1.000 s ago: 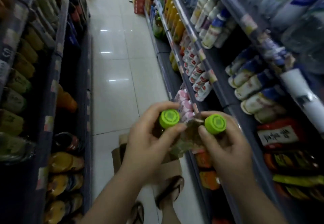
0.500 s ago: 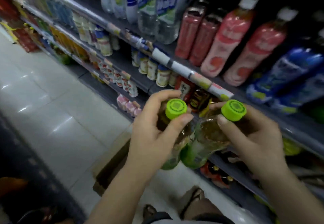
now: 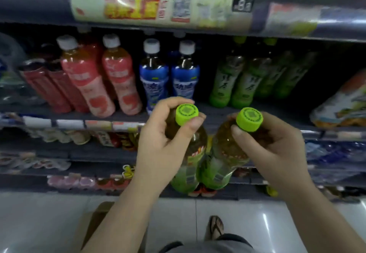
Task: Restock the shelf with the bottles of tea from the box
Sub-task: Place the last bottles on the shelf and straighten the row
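2 tea bottles carried up to the shelf, not yet placed.

The left bottle (image 3: 189, 153) is gripped by the left hand (image 3: 164, 143), the right bottle (image 3: 223, 155) by the right hand (image 3: 277, 147); on each, fingers are curled round the neck just under a ridged green cap (image 3: 187, 113), thumb pressed below it. Both bottles are clear plastic, amber above and green-sleeved below the fingers, their bases touching. Beyond the fingertips stands a row of like green bottles (image 3: 235, 82) on the shelf (image 3: 126, 115). The next move is judged a forward reach, each bottle set upright before that row. The box (image 3: 95, 223) lies below the left wrist.
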### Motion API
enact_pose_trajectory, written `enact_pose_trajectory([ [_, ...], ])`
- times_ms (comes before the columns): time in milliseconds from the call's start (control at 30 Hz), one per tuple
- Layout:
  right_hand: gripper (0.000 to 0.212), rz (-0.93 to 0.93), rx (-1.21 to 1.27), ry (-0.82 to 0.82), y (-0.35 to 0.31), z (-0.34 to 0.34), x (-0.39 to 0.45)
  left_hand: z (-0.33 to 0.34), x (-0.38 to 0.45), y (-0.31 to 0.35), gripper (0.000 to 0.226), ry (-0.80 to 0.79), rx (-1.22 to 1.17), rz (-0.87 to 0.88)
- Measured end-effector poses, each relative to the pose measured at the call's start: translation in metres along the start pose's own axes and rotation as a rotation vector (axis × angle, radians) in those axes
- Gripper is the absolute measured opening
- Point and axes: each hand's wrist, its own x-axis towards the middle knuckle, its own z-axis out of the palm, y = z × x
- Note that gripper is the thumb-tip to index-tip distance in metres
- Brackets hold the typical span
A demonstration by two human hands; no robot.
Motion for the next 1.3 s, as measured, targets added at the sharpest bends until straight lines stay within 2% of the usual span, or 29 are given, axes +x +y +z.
enact_pose_trajectory([
  [267, 0.014, -0.039, -0.103, 0.111, 0.021, -0.080, 0.029, 0.089, 0.046, -0.004, 0.022, -0.108, -0.150, 0.074],
  [400, 0.020, -0.024, -0.114, 0.163, 0.029, -0.111, 0.044, 0.124, 0.065, -0.002, 0.023, -0.126, -0.168, 0.095],
  [567, 0.017, 0.008, -0.068, 0.203, 0.041, -0.143, 0.060, 0.165, 0.086, -0.003, 0.023, -0.139, -0.146, 0.127],
  [867, 0.006, -0.012, -0.038, 0.207, 0.066, -0.190, 0.089, 0.225, 0.105, -0.018, 0.017, 0.047, -0.188, 0.086],
  [1067, 0.010, 0.010, -0.014, 0.220, 0.081, -0.203, 0.107, 0.255, 0.121, -0.013, 0.032, 0.157, -0.125, 0.092],
  [1200, 0.003, 0.020, 0.011, 0.268, 0.092, -0.208, 0.121, 0.270, 0.130, -0.020, 0.017, 0.166, -0.086, 0.112],
  [1300, 0.008, 0.030, -0.016, 0.247, 0.101, -0.205, 0.132, 0.277, 0.135, -0.033, 0.023, 0.153, -0.032, 0.117],
])
